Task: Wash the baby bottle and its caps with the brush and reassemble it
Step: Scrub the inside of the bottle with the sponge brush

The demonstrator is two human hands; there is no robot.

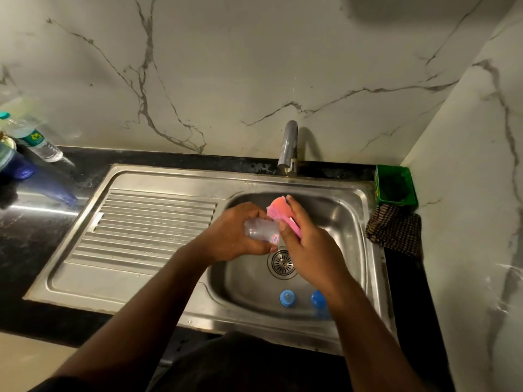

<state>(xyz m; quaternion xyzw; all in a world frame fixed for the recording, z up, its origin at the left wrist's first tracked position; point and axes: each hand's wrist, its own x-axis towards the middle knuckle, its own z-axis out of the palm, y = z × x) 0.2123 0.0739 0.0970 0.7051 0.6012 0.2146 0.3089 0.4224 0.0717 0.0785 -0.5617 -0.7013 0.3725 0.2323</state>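
Note:
Over the sink basin (348,222), my left hand (235,236) grips the clear baby bottle (259,229), which lies on its side with its open end toward the right. My right hand (308,244) holds a pink brush (278,212) whose sponge-like head sits against the bottle's mouth. Two blue caps lie on the basin floor near the front: one with a pale teat in its middle (287,298) and a rounder one (318,299), partly hidden behind my right forearm.
A steel tap (288,148) stands at the back of the basin, with no water visible. The ribbed drainboard (147,222) lies left. A green tub (394,185) and a checked cloth (394,230) sit at the right. Plastic bottles (31,137) stand on the black counter, far left.

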